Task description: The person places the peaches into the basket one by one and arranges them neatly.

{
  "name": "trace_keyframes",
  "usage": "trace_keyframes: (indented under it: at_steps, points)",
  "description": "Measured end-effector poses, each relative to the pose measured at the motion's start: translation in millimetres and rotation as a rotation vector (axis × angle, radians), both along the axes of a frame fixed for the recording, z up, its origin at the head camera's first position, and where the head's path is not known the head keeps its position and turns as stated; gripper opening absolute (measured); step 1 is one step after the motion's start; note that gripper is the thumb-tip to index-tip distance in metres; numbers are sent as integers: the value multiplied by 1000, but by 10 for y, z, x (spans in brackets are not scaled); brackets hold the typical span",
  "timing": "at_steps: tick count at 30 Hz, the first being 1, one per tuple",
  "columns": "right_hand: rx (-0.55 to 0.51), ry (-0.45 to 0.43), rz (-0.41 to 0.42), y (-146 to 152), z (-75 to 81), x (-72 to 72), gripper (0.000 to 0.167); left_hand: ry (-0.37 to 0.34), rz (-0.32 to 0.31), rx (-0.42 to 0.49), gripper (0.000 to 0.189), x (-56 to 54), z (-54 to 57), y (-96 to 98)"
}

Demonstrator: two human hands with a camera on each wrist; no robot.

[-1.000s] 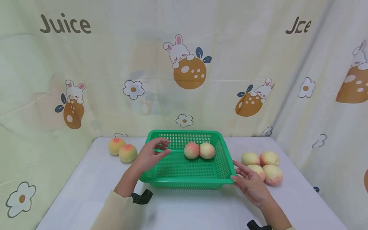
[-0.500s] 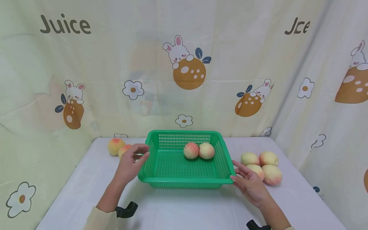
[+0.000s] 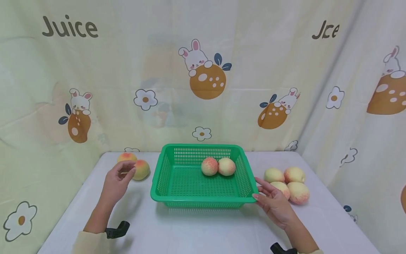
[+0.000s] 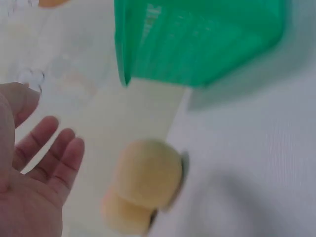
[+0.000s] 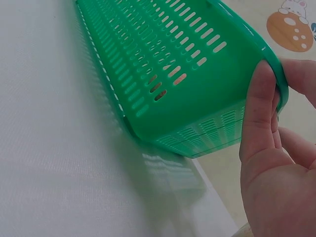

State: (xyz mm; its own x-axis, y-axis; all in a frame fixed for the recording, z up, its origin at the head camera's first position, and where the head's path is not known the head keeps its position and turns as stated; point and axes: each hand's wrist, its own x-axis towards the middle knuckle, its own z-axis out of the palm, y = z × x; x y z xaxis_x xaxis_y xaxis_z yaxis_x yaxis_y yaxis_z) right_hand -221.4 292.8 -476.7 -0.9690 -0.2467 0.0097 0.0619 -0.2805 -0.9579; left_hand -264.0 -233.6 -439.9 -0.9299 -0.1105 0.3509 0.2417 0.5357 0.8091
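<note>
A green plastic basket (image 3: 203, 200) stands mid-table with two peaches inside, a redder peach (image 3: 209, 166) touching a paler peach (image 3: 226, 167). My right hand (image 3: 276, 206) pinches the basket's front right corner by the rim; the right wrist view shows thumb and fingers on either side of that rim (image 5: 284, 81). Left of the basket, my left hand (image 3: 115, 181) hovers with loosely bent fingers and nothing in them. Close to its fingertips sits a yellow peach with a red top (image 3: 141, 170); behind that, another peach (image 3: 126, 156) is partly covered by the hand.
Several pale peaches (image 3: 299, 193) lie grouped on the table right of the basket, beside my right hand. A white cloth (image 3: 203, 233) covers the table. A printed curtain (image 3: 171, 63) hangs behind it and along both sides.
My left hand has moved left, from over the basket's left side to the two yellow peaches beside it. The right hand stays at the basket's corner.
</note>
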Motion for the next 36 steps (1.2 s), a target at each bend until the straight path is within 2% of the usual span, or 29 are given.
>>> trace_keyframes:
  at_steps: [8,17,22,28,36]
  points:
    - [-8,2,14,0,-6,-9,62,-17,35,-27,31,-107,-95,-256]
    - [-8,-4,14,-9,5,7,63,-71,46,-41,33,-216,-227,-391]
    - [-4,-6,12,-12,11,13,63,-53,73,-24,33,-311,-331,-474]
    - [0,-7,5,-7,16,16,63,-50,110,42,34,-441,-429,-581]
    - [-18,8,22,-6,9,14,63,-139,151,107,40,-551,-445,-666]
